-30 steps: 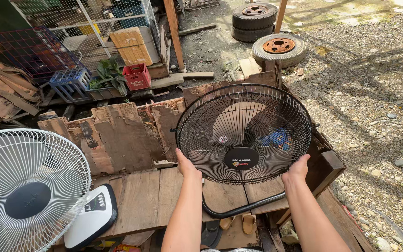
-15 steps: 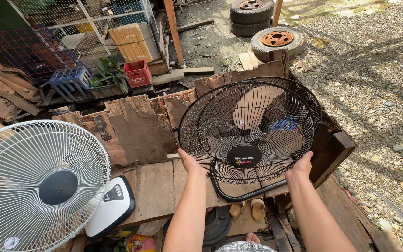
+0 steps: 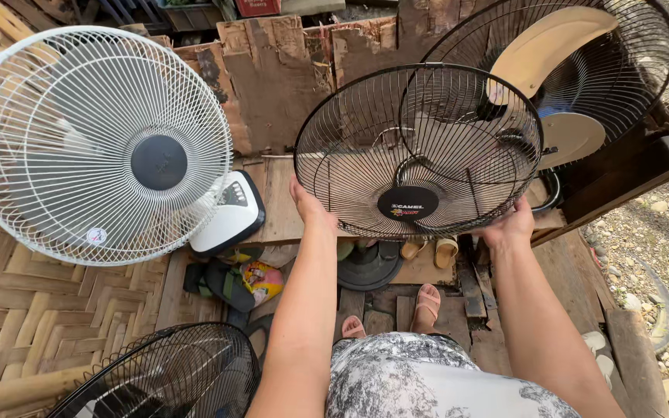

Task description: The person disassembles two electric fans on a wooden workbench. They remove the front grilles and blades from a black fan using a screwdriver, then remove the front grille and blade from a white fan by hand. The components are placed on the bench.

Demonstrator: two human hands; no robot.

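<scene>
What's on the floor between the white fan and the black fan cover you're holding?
In the head view, the white fan and the black front grille have bare wooden planks between them, with the fan's white base resting there.

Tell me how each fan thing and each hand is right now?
black front grille: off its fan, held up by both hands.
left hand: gripping the grille's left rim.
right hand: gripping the grille's right rim.
black fan: front uncovered, blades bare.
white fan: grille on, tilted, resting on the boards.
second black grille: lying low at the bottom left.
</scene>
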